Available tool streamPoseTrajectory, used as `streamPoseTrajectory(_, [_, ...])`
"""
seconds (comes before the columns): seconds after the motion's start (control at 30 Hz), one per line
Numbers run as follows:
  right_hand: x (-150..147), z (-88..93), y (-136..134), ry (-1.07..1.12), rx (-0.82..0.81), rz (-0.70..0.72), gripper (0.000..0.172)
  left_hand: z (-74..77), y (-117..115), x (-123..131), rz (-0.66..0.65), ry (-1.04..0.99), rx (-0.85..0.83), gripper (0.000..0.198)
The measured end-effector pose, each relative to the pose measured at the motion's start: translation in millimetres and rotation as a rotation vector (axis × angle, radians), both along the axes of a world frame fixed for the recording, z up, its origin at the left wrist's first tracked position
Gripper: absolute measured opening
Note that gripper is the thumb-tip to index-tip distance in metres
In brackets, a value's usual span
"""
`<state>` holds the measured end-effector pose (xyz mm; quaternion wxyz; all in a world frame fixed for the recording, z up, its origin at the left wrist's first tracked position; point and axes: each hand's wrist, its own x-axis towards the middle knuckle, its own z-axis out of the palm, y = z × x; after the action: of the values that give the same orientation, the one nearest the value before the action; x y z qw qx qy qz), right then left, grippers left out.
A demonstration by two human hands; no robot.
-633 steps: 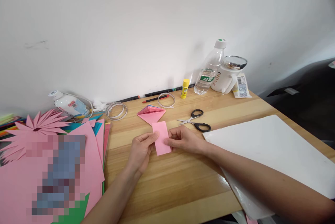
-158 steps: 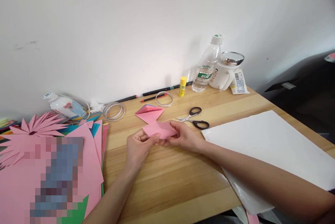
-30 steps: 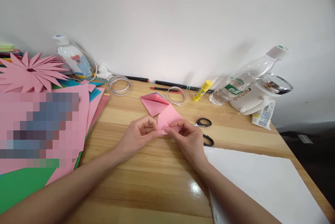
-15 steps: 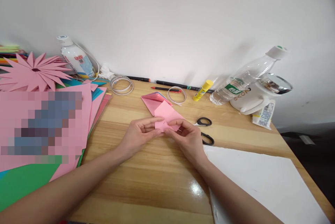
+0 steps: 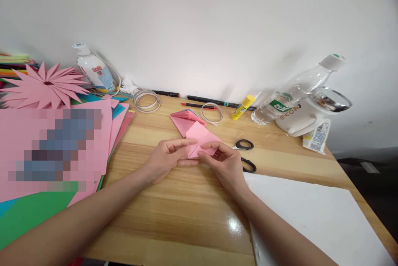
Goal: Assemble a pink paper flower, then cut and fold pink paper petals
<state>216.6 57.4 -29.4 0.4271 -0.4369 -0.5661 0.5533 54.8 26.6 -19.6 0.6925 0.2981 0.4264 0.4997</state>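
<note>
A small pink sheet of folded paper [image 5: 200, 133] is held between both hands above the wooden table; a crease line shows near its lower left corner. My left hand [image 5: 166, 158] pinches its left edge, thumb above and fingers partly beneath. Over on the right side, my right hand [image 5: 225, 164] grips the same paper, thumb and forefinger pressed on its lower part. Just behind it lies a stack of folded pink paper pieces [image 5: 180, 120], partly covered by the held sheet. Black-handled scissors [image 5: 244, 145] rest right of my right hand, blades mostly hidden.
Coloured paper sheets [image 5: 93, 141] and a spiky pink paper star [image 5: 49, 85] lie at left. Tape rolls [image 5: 146, 102], pens [image 5: 205, 100], a yellow glue stick [image 5: 243, 107], a water bottle [image 5: 280, 102] and a white kettle [image 5: 295, 123] line the wall. A white board [image 5: 311, 216] covers the right front.
The left thumb has shifted left off the paper's lower middle, so a creased corner now shows. Both hands still hold the paper. The whole view has moved slightly.
</note>
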Motion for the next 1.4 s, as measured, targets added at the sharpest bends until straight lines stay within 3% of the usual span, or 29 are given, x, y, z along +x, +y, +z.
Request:
streamPoseTrajectory(0.2, [0.2, -0.3, -0.8, -0.011, -0.020, 0.009, 0.020, -1.1, -2.3, -0.2, -0.037, 0.106, 0.018, 0.044])
streamPoseTrajectory(0.53, [-0.3, -1.2, -1.9, 0.001, -0.015, 0.027, 0.021, -4.1, -3.7, 1.5, -0.059, 0.132, 0.066, 0.040])
streamPoseTrajectory(0.8, [-0.4, -3.8, -1.8, -0.011, 0.013, 0.016, 0.019, -5.0, -4.9, 1.9, -0.027, 0.190, 0.101, 0.021])
streamPoseTrajectory(1.4, [-0.4, -3.4, -1.0, -0.020, 0.063, 0.030, 0.012, -1.8, -4.5, 2.4, -0.025, 0.277, 0.089, 0.024])
